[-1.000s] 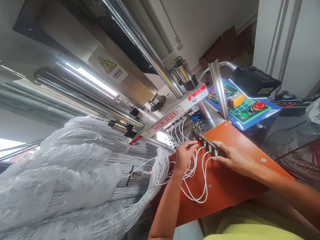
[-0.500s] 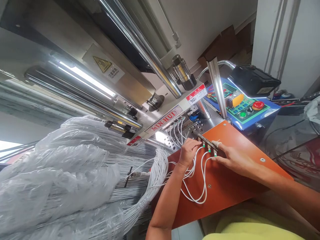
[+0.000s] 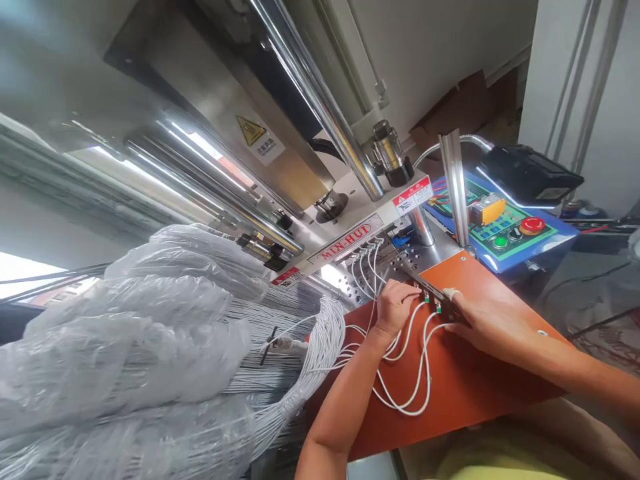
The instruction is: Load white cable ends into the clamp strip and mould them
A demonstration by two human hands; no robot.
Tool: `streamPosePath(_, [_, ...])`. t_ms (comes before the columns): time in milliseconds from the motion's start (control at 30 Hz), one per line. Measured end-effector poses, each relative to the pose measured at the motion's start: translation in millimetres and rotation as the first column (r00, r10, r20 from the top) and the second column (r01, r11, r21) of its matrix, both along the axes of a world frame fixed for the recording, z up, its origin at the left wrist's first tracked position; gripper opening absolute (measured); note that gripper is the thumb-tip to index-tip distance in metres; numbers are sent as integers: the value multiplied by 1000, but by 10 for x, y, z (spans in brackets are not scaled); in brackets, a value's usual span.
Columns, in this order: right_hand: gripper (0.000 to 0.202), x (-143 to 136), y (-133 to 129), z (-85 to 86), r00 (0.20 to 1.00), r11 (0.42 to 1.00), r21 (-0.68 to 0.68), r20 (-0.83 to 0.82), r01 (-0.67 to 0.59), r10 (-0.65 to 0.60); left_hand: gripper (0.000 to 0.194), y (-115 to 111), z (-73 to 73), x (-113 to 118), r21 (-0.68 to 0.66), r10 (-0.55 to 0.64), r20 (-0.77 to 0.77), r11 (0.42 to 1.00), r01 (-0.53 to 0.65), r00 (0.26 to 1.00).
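A long, narrow dark metal bar [image 3: 432,289] lies over an orange board [image 3: 490,373]. White cables [image 3: 425,373] run to the bar and end in small green-and-metal connectors [image 3: 439,306] along its near side. My left hand [image 3: 395,308] is closed at the bar's far part, thumb and forefinger pinched at a cable end that the fingers mostly hide. My right hand [image 3: 485,325] grips the bar's near end between thumb and fingers, with a white covering on one fingertip. It hides the outermost connector.
A press marked MIN-HUI [image 3: 351,241] stands ahead, with several cabled connectors [image 3: 369,248] under its plate. To the right is a blue control panel [image 3: 560,233] with a red button [image 3: 533,225]. Bundled white cables [image 3: 327,333] and plastic-wrapped bundles [image 3: 150,347] fill the left.
The view has swung, so the scene sits farther right. Both hands stay at the metal bar, and the right fingers now cover the outermost green connector that showed before.
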State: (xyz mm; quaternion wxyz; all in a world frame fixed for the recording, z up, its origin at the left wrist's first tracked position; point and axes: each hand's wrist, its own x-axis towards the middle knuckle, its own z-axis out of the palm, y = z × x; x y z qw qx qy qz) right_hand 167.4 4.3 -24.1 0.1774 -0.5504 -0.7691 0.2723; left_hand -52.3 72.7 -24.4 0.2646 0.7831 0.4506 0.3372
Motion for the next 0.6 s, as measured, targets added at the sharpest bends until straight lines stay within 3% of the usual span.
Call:
streamPosePath(100, [33,23,-39,-61,979,996,83,206,-17,-1,15,0,-2,56,33,-15,-91,999,18,996])
streamPosePath(233, [32,-20,-48,-108,897,993,107,443,-48,-4,14,106,-15,95,-33,-76,-117,997,72,990])
streamPosePath(433, [21,34,102,76,841,988,38,530,-150,107,17,171,2,37,-92,-178,-62,981,172,982])
streamPosePath(500, [19,14,291,191,866,985,97,494,-145,79,21,124,64,-37,-72,-114,8,991,114,993])
streamPosePath(567, [24,-123,582,301,913,961,231,404,-154,49,17,94,147,-178,-36,93,136,995,-89,986])
streamPosePath(600, [30,-242,762,345,934,938,306,353,-166,50,14,97,186,-276,-32,231,219,973,-229,948])
